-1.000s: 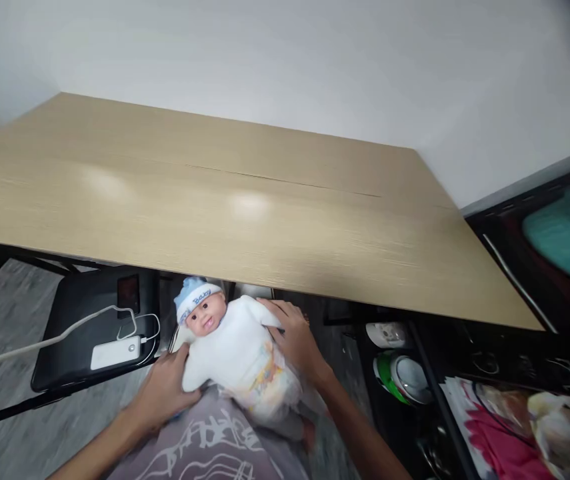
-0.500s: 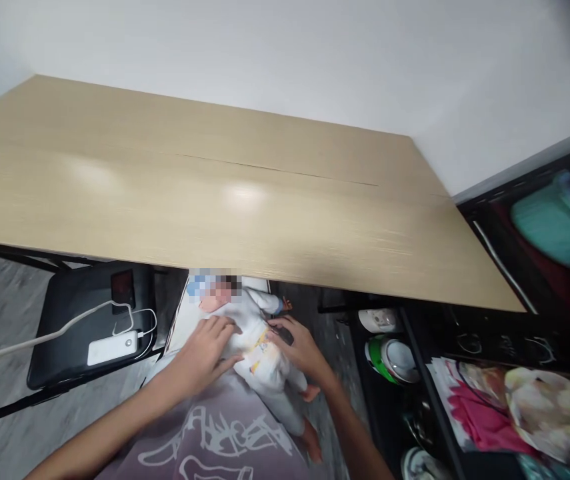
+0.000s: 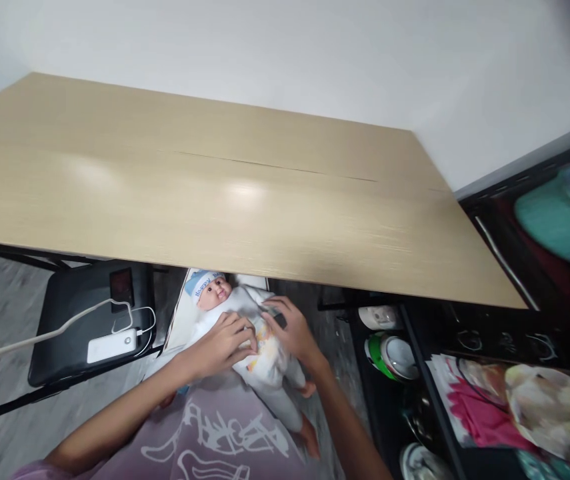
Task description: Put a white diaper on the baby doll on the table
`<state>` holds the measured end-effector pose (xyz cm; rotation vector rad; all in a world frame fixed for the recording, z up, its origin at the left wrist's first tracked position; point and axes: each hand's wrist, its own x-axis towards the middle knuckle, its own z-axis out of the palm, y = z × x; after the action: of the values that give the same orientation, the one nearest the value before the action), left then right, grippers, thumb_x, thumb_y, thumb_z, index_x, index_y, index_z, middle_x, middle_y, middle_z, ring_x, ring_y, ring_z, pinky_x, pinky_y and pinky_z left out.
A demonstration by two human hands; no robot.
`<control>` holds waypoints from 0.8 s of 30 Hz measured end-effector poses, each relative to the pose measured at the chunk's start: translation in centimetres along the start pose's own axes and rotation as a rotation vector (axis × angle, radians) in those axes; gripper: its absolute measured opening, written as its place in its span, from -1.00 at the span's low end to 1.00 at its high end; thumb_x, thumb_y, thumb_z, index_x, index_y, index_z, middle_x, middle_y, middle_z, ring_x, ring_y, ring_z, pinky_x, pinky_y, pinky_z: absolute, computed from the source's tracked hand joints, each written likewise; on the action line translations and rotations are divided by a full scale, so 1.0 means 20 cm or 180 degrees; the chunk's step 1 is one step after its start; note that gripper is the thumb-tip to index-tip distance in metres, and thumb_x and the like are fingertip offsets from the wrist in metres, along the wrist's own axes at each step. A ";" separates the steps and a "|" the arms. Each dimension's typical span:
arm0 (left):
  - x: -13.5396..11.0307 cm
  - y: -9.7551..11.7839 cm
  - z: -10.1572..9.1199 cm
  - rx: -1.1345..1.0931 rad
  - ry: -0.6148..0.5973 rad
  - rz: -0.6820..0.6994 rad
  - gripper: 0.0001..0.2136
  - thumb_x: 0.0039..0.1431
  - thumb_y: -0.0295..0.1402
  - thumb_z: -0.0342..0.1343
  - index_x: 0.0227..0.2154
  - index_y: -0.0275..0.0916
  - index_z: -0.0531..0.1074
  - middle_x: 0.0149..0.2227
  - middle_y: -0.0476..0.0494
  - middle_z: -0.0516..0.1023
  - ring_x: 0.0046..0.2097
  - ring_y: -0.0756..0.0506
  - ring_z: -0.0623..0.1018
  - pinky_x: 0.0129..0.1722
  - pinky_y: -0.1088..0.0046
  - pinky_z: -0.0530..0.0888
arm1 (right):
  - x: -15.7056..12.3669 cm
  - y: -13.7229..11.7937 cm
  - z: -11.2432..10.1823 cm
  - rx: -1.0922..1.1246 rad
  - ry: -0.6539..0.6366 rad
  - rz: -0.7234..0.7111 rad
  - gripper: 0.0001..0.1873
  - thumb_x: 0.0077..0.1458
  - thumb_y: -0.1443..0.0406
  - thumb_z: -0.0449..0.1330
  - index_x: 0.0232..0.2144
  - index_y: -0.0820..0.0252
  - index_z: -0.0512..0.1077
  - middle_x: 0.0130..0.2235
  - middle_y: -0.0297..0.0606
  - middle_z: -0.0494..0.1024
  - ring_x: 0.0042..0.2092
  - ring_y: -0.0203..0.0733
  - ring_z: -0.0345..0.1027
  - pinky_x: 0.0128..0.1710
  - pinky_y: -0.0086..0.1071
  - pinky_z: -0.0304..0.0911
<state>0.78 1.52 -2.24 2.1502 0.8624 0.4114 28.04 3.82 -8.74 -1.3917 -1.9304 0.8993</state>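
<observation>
just beyond the mauve shirt with white lettering (image 3: 229, 427), a white-clothed baby doll in a blue-and-white cap (image 3: 269, 360) lies face up, its torso between and beneath the left hand (image 3: 227, 341) and right hand (image 3: 291, 328). both have bent fingers; whether either pinches cloth, i cannot tell. farther off spreads the tan wood-grain tabletop (image 3: 245, 227).

Just below the desk's (image 3: 315, 247) near edge, a doll (image 3: 265, 363) lies faceup, the person's left hand (image 3: 225, 343) and right hand (image 3: 291, 327) at its torso. A white power bank (image 3: 111, 347) rests by the black seat's (image 3: 82, 287) near edge.
</observation>
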 end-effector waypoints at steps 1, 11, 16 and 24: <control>-0.02 0.01 -0.03 -0.0133 -0.0063 -0.0039 -0.84 0.66 -0.25 0.10 -0.01 -0.12 0.58 0.04 -0.20 0.67 0.12 -0.24 0.52 0.18 0.18 0.41 | -0.01 -0.06 0.00 0.0090 -0.0247 -0.0180 -0.71 0.51 0.16 0.23 0.14 0.05 0.64 0.16 -0.07 0.67 0.23 0.05 0.58 0.31 -0.05 0.46; -0.15 -0.03 -0.05 -0.0528 -0.0876 0.0143 -0.90 0.57 -0.27 0.20 -0.05 -0.10 0.60 -0.30 0.00 0.72 -0.23 -0.14 0.64 0.16 0.20 0.41 | -0.38 -0.22 -0.29 -0.0101 -0.1150 0.1015 -0.54 0.59 0.01 0.03 -0.26 0.03 0.57 -0.34 -0.29 0.67 -0.32 -0.07 0.52 -0.26 -0.26 0.20; 0.31 0.01 0.20 0.0798 -0.0536 0.0318 -0.64 0.44 -0.16 0.37 0.11 -0.29 0.59 0.15 -0.45 0.71 0.22 -0.41 0.61 0.22 0.04 0.42 | -0.48 -0.18 -0.19 -0.0607 -0.1354 0.1343 -0.62 0.47 0.04 0.16 -0.36 0.04 0.51 -0.37 -0.27 0.66 -0.35 -0.07 0.49 -0.30 -0.28 0.01; 0.61 0.00 0.43 0.1172 -0.1292 -0.0066 -0.55 0.04 -0.11 0.66 -0.15 -0.26 0.66 -0.09 -0.41 0.78 0.17 -0.45 0.66 0.23 0.01 0.48 | -0.70 0.01 -0.06 -0.0255 -0.0978 0.1872 -0.53 0.32 -0.08 0.17 -0.51 0.04 0.45 -0.48 -0.22 0.60 -0.38 -0.02 0.48 -0.33 -0.26 0.15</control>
<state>14.21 5.40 -7.81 2.4352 0.7664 -0.2113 32.96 -9.43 -9.23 -2.0204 -1.8017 1.3834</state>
